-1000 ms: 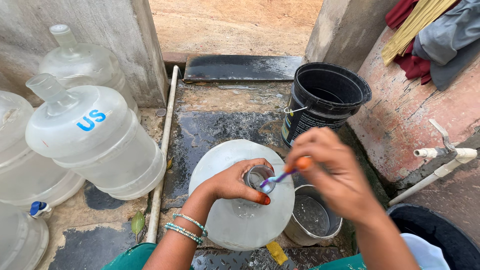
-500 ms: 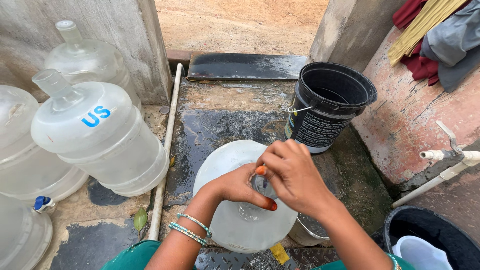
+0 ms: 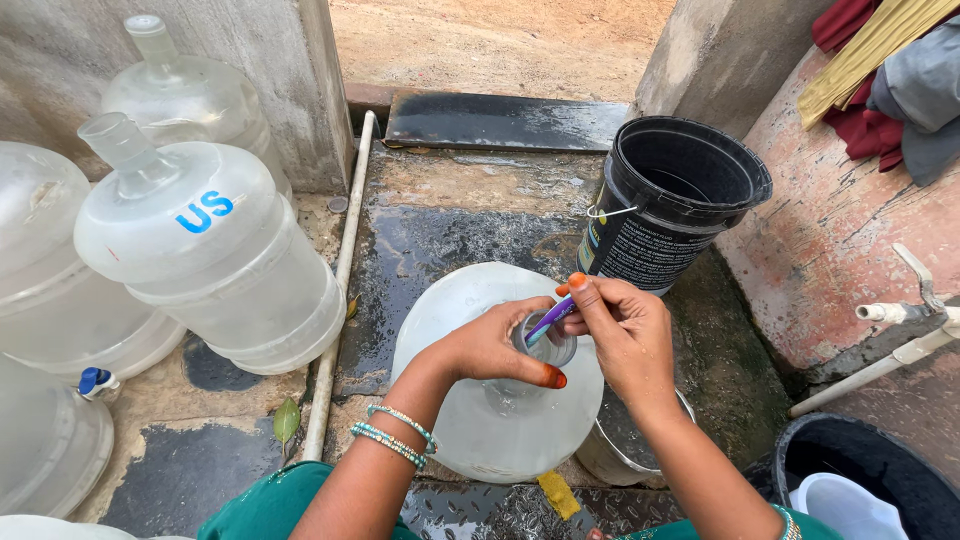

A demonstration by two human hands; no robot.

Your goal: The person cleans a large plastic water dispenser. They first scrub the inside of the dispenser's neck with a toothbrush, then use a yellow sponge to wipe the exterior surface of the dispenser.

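Observation:
A large clear water jug (image 3: 470,420) stands upright on the wet ground in front of me. My left hand (image 3: 495,348) is wrapped around its neck, with green bangles on the wrist. My right hand (image 3: 620,330) pinches a purple toothbrush (image 3: 548,320) with an orange end, its tip reaching into the jug's mouth (image 3: 548,345).
A black bucket (image 3: 670,205) stands just beyond the jug. A steel pot (image 3: 625,450) sits under my right arm. Several clear jugs (image 3: 205,250) crowd the left, beside a white pipe (image 3: 335,300). A tap (image 3: 905,305) juts from the right wall above a black tub (image 3: 860,480).
My right hand came down from above the jug and brought the toothbrush to the jug's mouth. My left hand stayed on the neck. The view shifted slightly.

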